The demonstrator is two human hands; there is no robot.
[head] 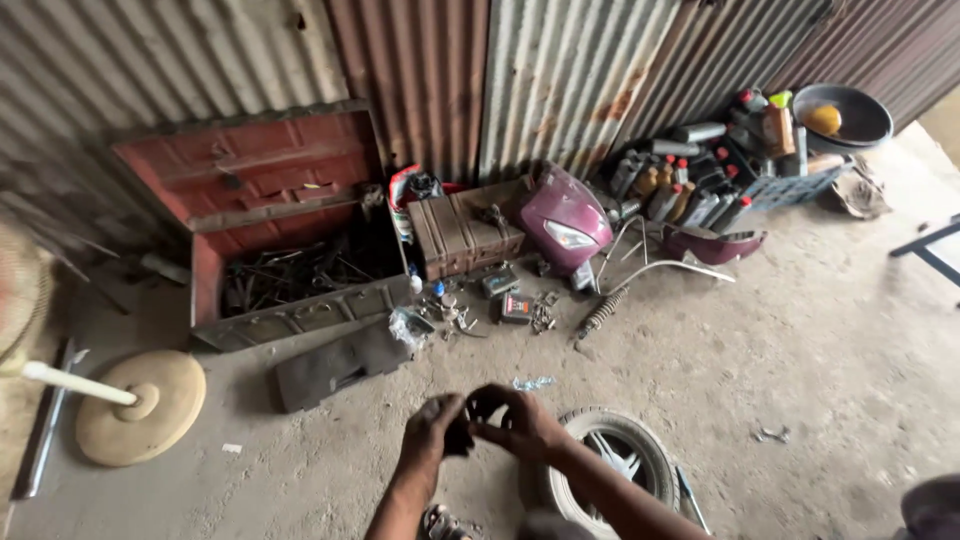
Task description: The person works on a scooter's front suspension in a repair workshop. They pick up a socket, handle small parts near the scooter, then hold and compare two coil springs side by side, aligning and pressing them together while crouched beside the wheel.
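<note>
Above a small tyre (pixel 612 470), left hand (pixel 432 432) and right hand (pixel 518 422) together, clamped on a small dark part (pixel 462 432).

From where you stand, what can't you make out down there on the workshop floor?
- Small dark object, head view: wrapped by the left hand and right hand, so its kind is unclear.
- Wheel: part covered by the right forearm, part cut by the bottom edge.
- Tools in the red toolbox: dark, too small.
</note>
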